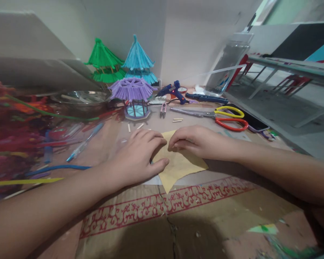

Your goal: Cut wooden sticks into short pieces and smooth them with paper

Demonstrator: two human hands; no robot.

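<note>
I see the left hand [140, 155] spread on loose yellow paper [176, 167], yet unattached, the right hand [195, 141] curled (pinching, I can't tell), the purple-roofed model [131, 90] assembled at eleven o'clock.

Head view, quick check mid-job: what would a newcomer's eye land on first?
Probably the small bright pavilions at the back of the table: a green model, a blue model to its right, and a purple-roofed model in front. Next, the yellow sheet at center, partly under the left hand and right hand. Beyond the right hand lie scissors with yellow and red handles.
</note>
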